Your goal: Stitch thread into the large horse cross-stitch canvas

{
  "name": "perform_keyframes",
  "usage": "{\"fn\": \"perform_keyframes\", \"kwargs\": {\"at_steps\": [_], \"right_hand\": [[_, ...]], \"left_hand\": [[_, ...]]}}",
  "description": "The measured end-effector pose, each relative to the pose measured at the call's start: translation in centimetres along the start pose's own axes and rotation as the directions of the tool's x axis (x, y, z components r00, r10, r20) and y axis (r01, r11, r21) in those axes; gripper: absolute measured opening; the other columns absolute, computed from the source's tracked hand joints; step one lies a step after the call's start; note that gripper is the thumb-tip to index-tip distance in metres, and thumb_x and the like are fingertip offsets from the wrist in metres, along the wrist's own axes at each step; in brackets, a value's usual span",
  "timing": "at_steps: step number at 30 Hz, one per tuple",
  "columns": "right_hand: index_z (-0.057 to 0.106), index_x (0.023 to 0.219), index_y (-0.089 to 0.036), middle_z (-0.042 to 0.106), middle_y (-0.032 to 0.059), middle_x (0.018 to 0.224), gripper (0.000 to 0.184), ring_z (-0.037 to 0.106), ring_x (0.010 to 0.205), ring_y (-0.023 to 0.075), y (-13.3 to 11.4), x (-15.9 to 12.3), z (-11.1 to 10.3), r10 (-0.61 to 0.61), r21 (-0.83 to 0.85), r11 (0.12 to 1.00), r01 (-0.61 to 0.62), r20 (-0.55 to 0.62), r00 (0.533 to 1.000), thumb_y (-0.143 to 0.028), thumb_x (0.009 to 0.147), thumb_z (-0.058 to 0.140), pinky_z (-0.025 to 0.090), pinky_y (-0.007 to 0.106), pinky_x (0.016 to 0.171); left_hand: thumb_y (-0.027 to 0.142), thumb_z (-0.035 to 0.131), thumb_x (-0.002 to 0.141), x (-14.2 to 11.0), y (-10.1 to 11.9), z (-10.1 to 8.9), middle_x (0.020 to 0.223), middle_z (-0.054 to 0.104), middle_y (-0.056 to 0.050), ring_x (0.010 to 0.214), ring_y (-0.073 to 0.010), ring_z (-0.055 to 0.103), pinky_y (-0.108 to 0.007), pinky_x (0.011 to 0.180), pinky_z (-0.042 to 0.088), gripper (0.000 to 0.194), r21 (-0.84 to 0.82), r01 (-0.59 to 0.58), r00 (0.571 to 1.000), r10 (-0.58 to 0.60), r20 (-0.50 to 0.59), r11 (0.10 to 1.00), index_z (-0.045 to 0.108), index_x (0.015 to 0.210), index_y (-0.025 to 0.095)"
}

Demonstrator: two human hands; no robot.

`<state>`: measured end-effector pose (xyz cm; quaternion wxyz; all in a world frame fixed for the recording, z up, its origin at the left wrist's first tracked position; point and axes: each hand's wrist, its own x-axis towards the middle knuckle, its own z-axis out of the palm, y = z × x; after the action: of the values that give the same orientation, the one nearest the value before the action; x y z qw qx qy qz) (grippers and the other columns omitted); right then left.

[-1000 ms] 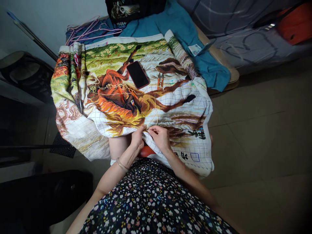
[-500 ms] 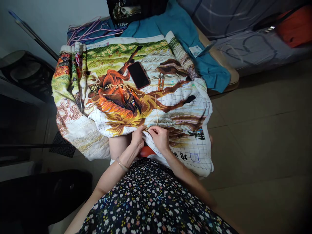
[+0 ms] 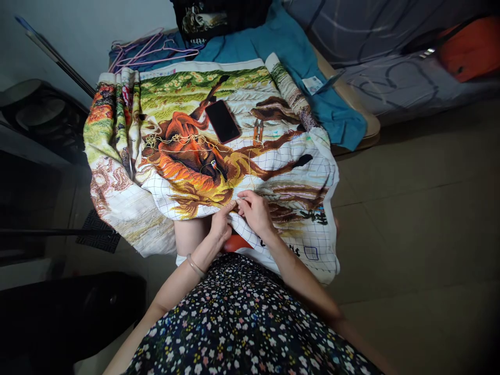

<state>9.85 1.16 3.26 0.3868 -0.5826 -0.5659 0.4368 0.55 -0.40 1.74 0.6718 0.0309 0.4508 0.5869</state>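
Since the earlier frame, the right hand (image 3: 257,212) has shifted a little forward, away from the body, while the left hand (image 3: 221,225) has barely moved. On my feed the stitched cloth (image 3: 239,165) spreads in front of the person, its near edge above a bare leg (image 3: 190,238), its far side against a blue sheet (image 3: 344,112). The left hand pinches that near edge, thumb on top; its fingers underneath are hidden from me. The right thumb and forefinger come together just beside it, and I can't tell whether they grip a needle or thread.

I judge the cloth soft and bendy, fairly heavy as a whole given its rolled and bunched sides, and unlikely to slip. I'd hold it at the near edge, close to the work, keeping tugs small: a phone (image 3: 222,121) and orange snips (image 3: 258,133) lie loose on it. The loose yellow thread (image 3: 175,139) looks feather-light and easily tangled, so I'd lift it by a single strand.
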Motion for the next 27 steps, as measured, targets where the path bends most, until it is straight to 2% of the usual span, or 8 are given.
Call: {"fn": "perform_keyframes", "kwargs": {"at_steps": [3,7,12,13,15,18,21,27], "right_hand": [[0.055,0.08,-0.02,0.063,0.0002,0.063,0.012,0.057,0.047,0.0116,-1.1,0.5,-1.4,-0.003,-0.002,1.0,0.003,0.001,1.0,-0.03,0.085,0.05,0.043,0.023,0.05],[0.051,0.088,-0.023,0.066,0.0046,0.08,0.023,0.053,0.047,0.0098,-4.5,0.8,-8.8,0.013,0.328,0.941,0.083,-0.282,0.959,-0.046,0.089,0.048,0.042,0.025,0.048],[0.053,0.071,-0.029,0.048,-0.0044,0.061,0.019,0.043,0.049,0.0093,-7.1,0.5,-16.2,-0.195,0.397,0.714,0.577,-0.679,0.708,-0.037,0.085,0.064,0.051,0.031,0.07],[0.054,0.071,-0.029,0.045,-0.0056,0.057,0.019,0.039,0.047,0.0089,-6.7,0.4,-15.8,-0.204,0.397,0.708,0.584,-0.677,0.707,-0.034,0.084,0.066,0.051,0.032,0.071],[0.053,0.072,-0.027,0.038,-0.0081,0.05,0.019,0.032,0.043,0.0079,-5.0,0.0,-13.1,-0.163,0.447,0.768,0.458,-0.556,0.815,-0.032,0.081,0.069,0.052,0.032,0.067],[0.056,0.08,-0.023,0.04,-0.0089,0.047,0.014,0.035,0.04,0.0081,-1.6,-0.9,-7.4,-0.014,0.42,0.906,0.057,-0.105,0.994,-0.034,0.079,0.066,0.042,0.024,0.046],[0.065,0.09,-0.018,0.052,-0.0042,0.052,0.02,0.043,0.041,0.0094,0.6,-1.9,-3.6,0.059,0.143,0.987,-0.077,0.13,0.99,-0.035,0.083,0.057,0.036,0.021,0.04],[0.074,0.096,-0.015,0.059,-0.0008,0.052,0.032,0.047,0.043,0.0109,1.1,-2.0,-2.7,-0.013,-0.048,0.999,0.017,0.07,0.997,-0.033,0.084,0.051,0.039,0.023,0.045]], "left_hand": [[0.02,0.081,0.052,-0.1,0.0,0.0,0.07,0.069,-0.002,0.074,-0.0158,0.063,-0.031,0.083,0.044,0.023,0.011,-0.015,1.0,0.016,-0.015,1.0,0.068,0.07,0.015],[0.017,0.083,0.049,-0.2,0.1,0.2,0.075,0.07,-0.002,0.081,-0.017,0.064,-0.033,0.09,0.044,0.033,-0.012,-0.043,0.997,0.042,-0.063,0.999,0.069,0.078,0.014],[0.016,0.084,0.048,-0.2,0.1,0.3,0.072,0.07,-0.002,0.078,-0.0164,0.064,-0.032,0.088,0.045,0.035,-0.039,-0.023,0.997,0.02,-0.068,0.999,0.068,0.079,0.014],[0.017,0.084,0.048,-0.2,0.1,0.4,0.073,0.07,-0.002,0.079,-0.0167,0.065,-0.032,0.087,0.045,0.035,-0.042,-0.019,0.998,0.016,-0.063,0.999,0.068,0.079,0.014],[0.017,0.084,0.049,-0.2,0.1,0.4,0.073,0.07,-0.002,0.078,-0.0162,0.065,-0.032,0.087,0.044,0.033,-0.044,-0.015,0.998,0.012,-0.062,0.999,0.068,0.078,0.014],[0.017,0.083,0.05,-0.3,0.2,0.4,0.073,0.069,-0.002,0.074,-0.0151,0.064,-0.032,0.086,0.044,0.031,-0.04,-0.004,0.998,0.001,-0.063,0.999,0.067,0.076,0.013],[0.017,0.082,0.052,-0.4,0.4,0.5,0.071,0.069,-0.002,0.074,-0.0162,0.064,-0.032,0.084,0.044,0.028,-0.025,0.028,0.998,-0.029,-0.05,0.999,0.067,0.075,0.013],[0.016,0.082,0.051,-0.5,0.5,0.7,0.068,0.067,-0.001,0.071,-0.0155,0.063,-0.031,0.081,0.044,0.027,-0.016,0.034,0.998,-0.034,-0.054,0.999,0.065,0.072,0.014]]}}
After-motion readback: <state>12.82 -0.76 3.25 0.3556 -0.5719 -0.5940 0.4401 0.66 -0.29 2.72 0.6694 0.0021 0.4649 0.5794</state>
